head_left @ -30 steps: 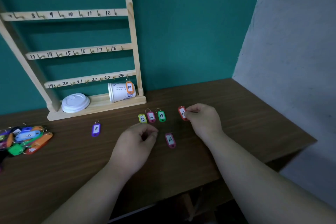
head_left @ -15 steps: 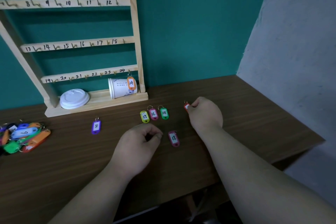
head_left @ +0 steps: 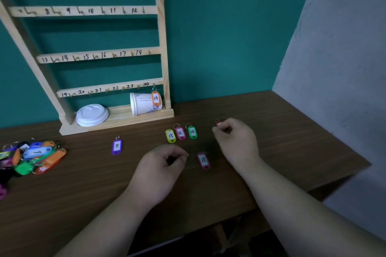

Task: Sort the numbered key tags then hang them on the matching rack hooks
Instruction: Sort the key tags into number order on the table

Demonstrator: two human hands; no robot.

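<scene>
while the right hand (head_left: 236, 140) is pinching the red tag (head_left: 218, 124), the left hand (head_left: 160, 169) is lying curled, empty. likely light, stiff and slick, it is probably wanting a flat-face pinch.

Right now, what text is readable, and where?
"8 9 10 11 12": wooden rack's top rail
"14 15 16 17 18": middle rail
"19 20 21 22 23 24": bottom rail
"24": hanging orange tag
"8": purple tag
"15": yellow tag
"16": upper pink tag
"18": green tag, lower pink tag
"9": piled blue tag
Blurred: paper cup's print.
Hidden: right hand's red tag.
</scene>
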